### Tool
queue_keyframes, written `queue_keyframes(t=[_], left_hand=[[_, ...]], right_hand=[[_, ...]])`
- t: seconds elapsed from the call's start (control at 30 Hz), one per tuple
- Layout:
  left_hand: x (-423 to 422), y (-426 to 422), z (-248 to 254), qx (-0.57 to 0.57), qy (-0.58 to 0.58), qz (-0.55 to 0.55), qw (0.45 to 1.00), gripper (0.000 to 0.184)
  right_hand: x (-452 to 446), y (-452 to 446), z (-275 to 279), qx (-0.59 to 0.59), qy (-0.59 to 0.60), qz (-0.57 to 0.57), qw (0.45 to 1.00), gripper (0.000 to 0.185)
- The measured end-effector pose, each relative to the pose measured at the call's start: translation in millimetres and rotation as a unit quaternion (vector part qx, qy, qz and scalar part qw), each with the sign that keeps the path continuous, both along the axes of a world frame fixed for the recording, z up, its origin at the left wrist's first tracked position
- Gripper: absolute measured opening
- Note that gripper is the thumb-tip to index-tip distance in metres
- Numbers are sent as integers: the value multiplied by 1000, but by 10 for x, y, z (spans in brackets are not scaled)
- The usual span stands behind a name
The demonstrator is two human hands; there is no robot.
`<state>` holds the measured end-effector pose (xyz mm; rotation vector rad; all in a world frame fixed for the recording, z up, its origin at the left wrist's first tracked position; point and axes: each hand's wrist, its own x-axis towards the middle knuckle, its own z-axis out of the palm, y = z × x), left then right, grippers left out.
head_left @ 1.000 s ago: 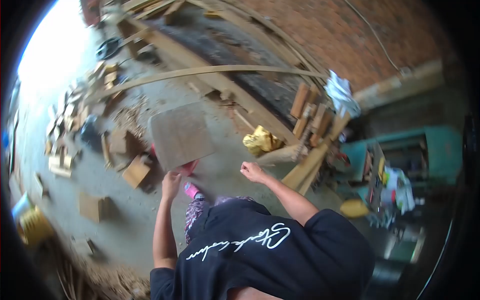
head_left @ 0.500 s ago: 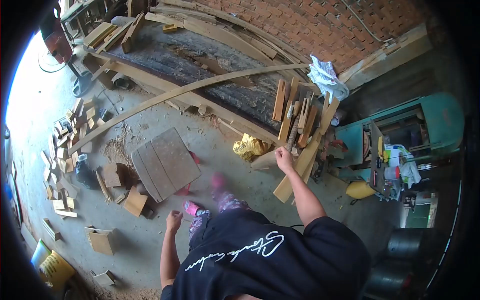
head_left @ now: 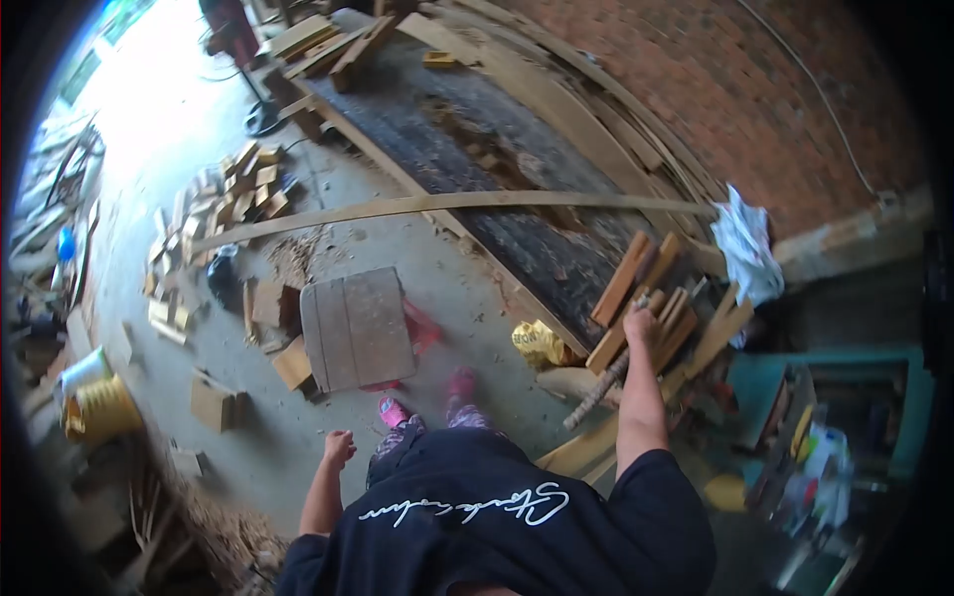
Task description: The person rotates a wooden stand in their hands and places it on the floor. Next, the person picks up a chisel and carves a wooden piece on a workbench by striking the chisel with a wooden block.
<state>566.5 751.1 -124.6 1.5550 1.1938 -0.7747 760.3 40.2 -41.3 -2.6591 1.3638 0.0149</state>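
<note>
My right hand (head_left: 641, 325) is closed around the upper end of a rough wooden stick (head_left: 596, 393), whose thicker lower part slants down and to the left. Around that hand, several wooden pieces (head_left: 618, 280) lie at the near end of the long dark slab. My left hand (head_left: 340, 449) hangs low beside my body, fingers loosely curled, with nothing visible in them. A wooden-topped stool (head_left: 353, 328) with pinkish-red legs stands on the floor in front of my feet.
A long curved wooden strip (head_left: 437, 203) spans from the block pile (head_left: 214, 214) across the dark slab (head_left: 397, 119). A yellow bag (head_left: 542, 344) lies by the slab's corner. A white plastic bag (head_left: 745, 248) is at the right, near a green machine (head_left: 760, 382).
My right hand has reached farther forward and taken hold of the stick, which has swung to a slant. The view has turned, and my left hand stays low at my side.
</note>
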Motion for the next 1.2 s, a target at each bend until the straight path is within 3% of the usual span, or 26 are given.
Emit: queue_keyframes(t=[0.07, 0.1, 0.13, 0.17, 0.2, 0.23, 0.27, 0.3, 0.33, 0.4, 0.47, 0.6, 0.83, 1.0, 1.2], left_hand=[[93, -178, 58, 17, -31, 16, 999, 21], [126, -257, 37, 5, -49, 8, 999, 19], [158, -290, -40, 0, -69, 9, 998, 21], [178, -293, -184, -13, -65, -58, 996, 18], [328, -544, 258, 15, -105, -85, 991, 29], [365, -592, 187, 20, -102, -124, 987, 37], [399, -675, 167, 58, -123, -154, 979, 36], [362, -721, 15, 38, -179, -124, 975, 33], [463, -836, 214, 94, -110, -133, 980, 34], [506, -893, 179, 34, -95, -55, 993, 35], [560, -886, 219, 27, -94, -47, 994, 34], [404, -800, 254, 26, -98, 6, 995, 33], [-277, -478, -135, 98, -61, 131, 985, 21], [-881, -339, -238, 113, -22, 261, 958, 21], [-1577, -323, -479, 125, 27, 325, 937, 25]], right_hand=[[17, -260, -366, 22, -54, 6, 998, 45], [-1, -208, -247, 26, -40, 41, 998, 47], [33, -232, -221, 81, 20, -14, 996, 49], [-12, -595, -730, -2, -9, 109, 994, 48], [44, -455, -549, 34, 6, 49, 998, 46], [36, -515, -592, 80, -43, 73, 993, 42], [73, -551, -604, 170, -44, -3, 985, 34], [178, -588, -584, 252, -31, -87, 963, 26], [202, -462, -464, 283, -99, -167, 939, 18], [225, -575, -518, 368, -165, -201, 892, 16], [284, -1107, -1035, 388, -134, -246, 878, 15], [873, -108, -872, 398, -128, -135, 898, 14], [1496, 1535, -680, 379, -125, 104, 911, 13], [1667, 2659, -556, 350, -126, 277, 886, 12], [1534, 3593, -585, 307, -135, 449, 828, 11]])
